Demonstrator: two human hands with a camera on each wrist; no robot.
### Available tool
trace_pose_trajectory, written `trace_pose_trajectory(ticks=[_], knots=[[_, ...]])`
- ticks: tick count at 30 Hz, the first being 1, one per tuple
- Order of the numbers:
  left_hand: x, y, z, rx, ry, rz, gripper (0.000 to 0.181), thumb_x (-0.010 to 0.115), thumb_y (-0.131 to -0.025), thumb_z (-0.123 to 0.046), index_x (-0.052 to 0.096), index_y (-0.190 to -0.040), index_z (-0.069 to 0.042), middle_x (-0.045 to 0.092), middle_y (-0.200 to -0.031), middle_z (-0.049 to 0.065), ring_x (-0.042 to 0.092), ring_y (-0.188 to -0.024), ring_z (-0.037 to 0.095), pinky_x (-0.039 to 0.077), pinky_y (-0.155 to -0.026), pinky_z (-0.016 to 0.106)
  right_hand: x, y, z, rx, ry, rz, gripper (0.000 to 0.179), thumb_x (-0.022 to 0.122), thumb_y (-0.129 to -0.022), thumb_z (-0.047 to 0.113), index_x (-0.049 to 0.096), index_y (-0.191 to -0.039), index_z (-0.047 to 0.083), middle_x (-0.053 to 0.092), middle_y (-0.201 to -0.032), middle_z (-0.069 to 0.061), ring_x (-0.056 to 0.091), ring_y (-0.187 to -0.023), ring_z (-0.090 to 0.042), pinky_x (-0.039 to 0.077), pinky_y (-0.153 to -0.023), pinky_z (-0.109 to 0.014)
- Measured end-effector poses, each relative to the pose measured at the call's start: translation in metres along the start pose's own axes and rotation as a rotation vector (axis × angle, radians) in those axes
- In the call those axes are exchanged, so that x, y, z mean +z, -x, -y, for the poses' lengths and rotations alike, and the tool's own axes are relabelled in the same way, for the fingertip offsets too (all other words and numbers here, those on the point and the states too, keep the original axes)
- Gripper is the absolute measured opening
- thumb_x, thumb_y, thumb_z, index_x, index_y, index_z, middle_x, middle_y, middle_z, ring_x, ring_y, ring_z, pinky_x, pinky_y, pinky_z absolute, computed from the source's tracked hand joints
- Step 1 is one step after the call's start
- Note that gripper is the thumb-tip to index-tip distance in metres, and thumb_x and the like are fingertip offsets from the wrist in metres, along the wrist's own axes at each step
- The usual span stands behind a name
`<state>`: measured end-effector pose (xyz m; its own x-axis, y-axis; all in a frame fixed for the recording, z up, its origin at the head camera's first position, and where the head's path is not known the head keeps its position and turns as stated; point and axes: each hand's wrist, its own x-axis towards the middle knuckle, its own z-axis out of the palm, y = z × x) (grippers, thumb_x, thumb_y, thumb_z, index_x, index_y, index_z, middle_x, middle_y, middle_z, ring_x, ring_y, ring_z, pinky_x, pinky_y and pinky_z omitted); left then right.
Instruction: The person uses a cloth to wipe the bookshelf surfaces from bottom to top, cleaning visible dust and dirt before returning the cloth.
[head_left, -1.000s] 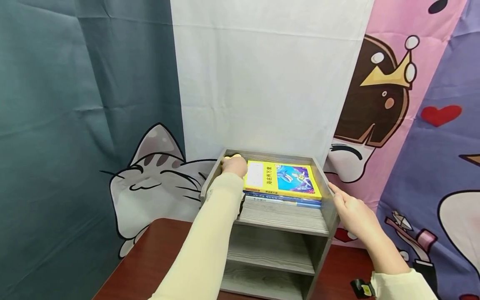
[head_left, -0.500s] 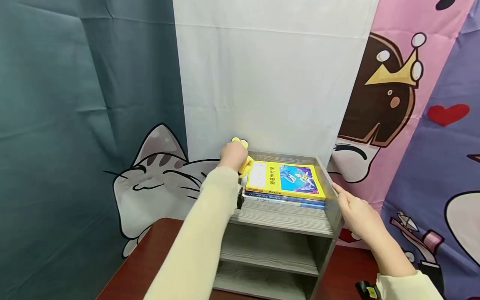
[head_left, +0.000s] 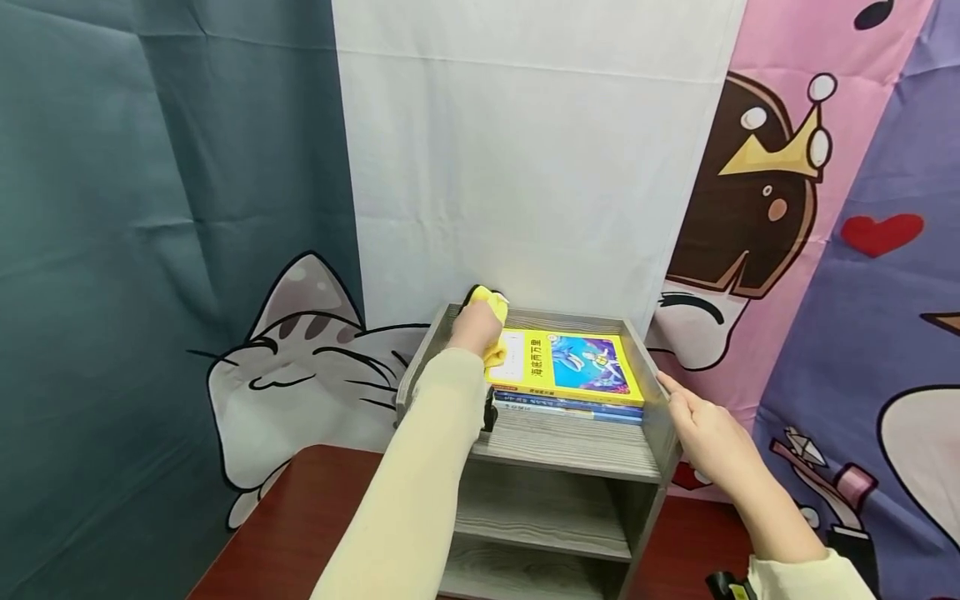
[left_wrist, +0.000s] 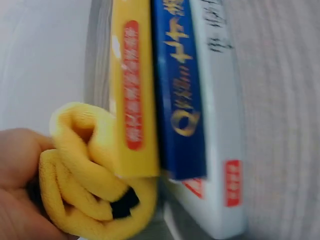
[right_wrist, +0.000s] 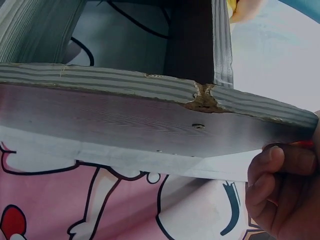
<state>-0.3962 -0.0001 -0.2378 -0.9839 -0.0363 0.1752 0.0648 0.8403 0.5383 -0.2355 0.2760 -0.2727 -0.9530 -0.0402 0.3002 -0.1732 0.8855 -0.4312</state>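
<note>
My left hand (head_left: 474, 329) holds a yellow cloth (head_left: 495, 353) in the top compartment of a grey wood-grain shelf unit (head_left: 566, 446), near its back left corner. In the left wrist view the bunched cloth (left_wrist: 82, 170) lies right at the ends of the book spines. The top book (head_left: 573, 364) has a yellow cover with a blue sea picture; blue and white books (head_left: 570, 406) lie under it. My right hand (head_left: 708, 433) grips the unit's right side panel at its upper edge. The right wrist view shows this hand's curled fingers (right_wrist: 267, 172) against the panel's outer face.
Two lower compartments (head_left: 536, 508) open to the front of the unit. It stands on a reddish-brown table (head_left: 300, 517). Close behind hangs a white curtain (head_left: 540, 167), with printed cartoon cloths (head_left: 862, 333) to the right and a teal one (head_left: 97, 292) to the left.
My left hand rose from the back left corner with the cloth, then came down slightly beside the books; more of the cloth shows now. My right hand keeps its hold on the side panel.
</note>
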Motion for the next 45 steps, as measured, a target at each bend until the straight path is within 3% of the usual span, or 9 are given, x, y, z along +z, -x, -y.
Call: trace_pose_trajectory(ticks=[3,5,9,12,14,21,30,36,45], knots=[[0.000,-0.001,-0.005,0.041,0.035,0.073,0.016,0.051,-0.094,-0.017,0.061,-0.090,-0.005,0.057,-0.086,0.010,0.054,-0.073,0.022,0.044,-0.057,0.027,-0.001,0.001,0.001,-0.002,-0.002,-0.001,0.055,0.013,-0.100,0.037,0.031,-0.146,0.014,0.042,-0.054,-0.004,0.041,-0.047,-0.019,0.032,-0.043,-0.032],[-0.001,0.000,-0.009,0.088,-0.010,0.110,0.016,0.050,-0.095,-0.019,0.060,-0.091,-0.007,0.058,-0.086,0.009,0.055,-0.073,0.021,0.045,-0.057,0.028,-0.002,0.001,0.001,0.000,0.002,-0.004,0.055,0.013,-0.100,0.037,0.031,-0.146,0.014,0.042,-0.055,-0.004,0.041,-0.047,-0.019,0.032,-0.043,-0.032],[-0.001,-0.001,-0.011,0.129,-0.321,0.099,0.020,0.046,-0.097,-0.019,0.064,-0.097,-0.010,0.062,-0.091,0.007,0.058,-0.078,0.020,0.048,-0.066,0.032,-0.002,0.001,0.001,0.000,0.014,0.001,0.055,0.013,-0.100,0.038,0.031,-0.145,0.014,0.042,-0.056,-0.005,0.040,-0.047,-0.019,0.032,-0.043,-0.031],[-0.001,-0.003,-0.009,0.065,-0.594,0.045,0.023,0.046,-0.097,-0.019,0.066,-0.107,-0.012,0.065,-0.098,0.005,0.060,-0.085,0.019,0.050,-0.073,0.037,-0.001,0.000,0.001,-0.001,0.014,0.012,0.055,0.014,-0.100,0.039,0.031,-0.145,0.014,0.042,-0.054,-0.004,0.041,-0.046,-0.018,0.031,-0.042,-0.031],[-0.001,-0.004,-0.006,0.025,-0.659,0.031,0.026,0.044,-0.097,-0.017,0.065,-0.112,-0.011,0.065,-0.102,0.006,0.061,-0.087,0.021,0.051,-0.072,0.040,-0.001,0.000,0.001,-0.002,0.016,0.014,0.055,0.014,-0.100,0.039,0.031,-0.145,0.014,0.042,-0.054,-0.003,0.041,-0.046,-0.018,0.031,-0.042,-0.031],[0.005,-0.004,-0.009,0.090,-0.512,0.036,0.024,0.045,-0.097,-0.019,0.067,-0.104,-0.013,0.065,-0.103,0.004,0.060,-0.087,0.016,0.050,-0.062,0.036,0.000,-0.002,-0.001,-0.002,0.009,-0.002,0.054,0.014,-0.099,0.038,0.033,-0.145,0.014,0.039,-0.050,-0.002,0.038,-0.044,-0.019,0.029,-0.040,-0.030],[0.019,-0.001,-0.040,0.231,-0.647,0.070,0.025,0.043,-0.098,-0.018,0.066,-0.108,-0.015,0.065,-0.105,0.002,0.060,-0.091,0.018,0.049,-0.073,0.033,0.000,-0.002,-0.003,0.003,0.004,-0.004,0.054,0.015,-0.099,0.038,0.034,-0.144,0.014,0.039,-0.050,-0.001,0.038,-0.042,-0.019,0.030,-0.039,-0.030],[0.030,0.003,-0.065,0.338,-0.577,0.057,0.021,0.048,-0.097,-0.020,0.068,-0.098,-0.016,0.066,-0.100,0.002,0.062,-0.086,0.017,0.051,-0.074,0.035,0.001,-0.003,-0.005,0.006,0.020,-0.013,0.054,0.016,-0.100,0.038,0.034,-0.144,0.014,0.039,-0.050,-0.001,0.037,-0.043,-0.019,0.030,-0.040,-0.030],[0.041,0.008,-0.097,0.400,-0.544,0.057,0.022,0.047,-0.097,-0.018,0.069,-0.100,-0.015,0.066,-0.102,0.001,0.062,-0.087,0.015,0.052,-0.072,0.033,0.003,-0.002,-0.004,0.001,0.011,-0.014,0.053,0.017,-0.100,0.038,0.035,-0.144,0.015,0.036,-0.050,-0.001,0.035,-0.044,-0.018,0.028,-0.041,-0.031]])
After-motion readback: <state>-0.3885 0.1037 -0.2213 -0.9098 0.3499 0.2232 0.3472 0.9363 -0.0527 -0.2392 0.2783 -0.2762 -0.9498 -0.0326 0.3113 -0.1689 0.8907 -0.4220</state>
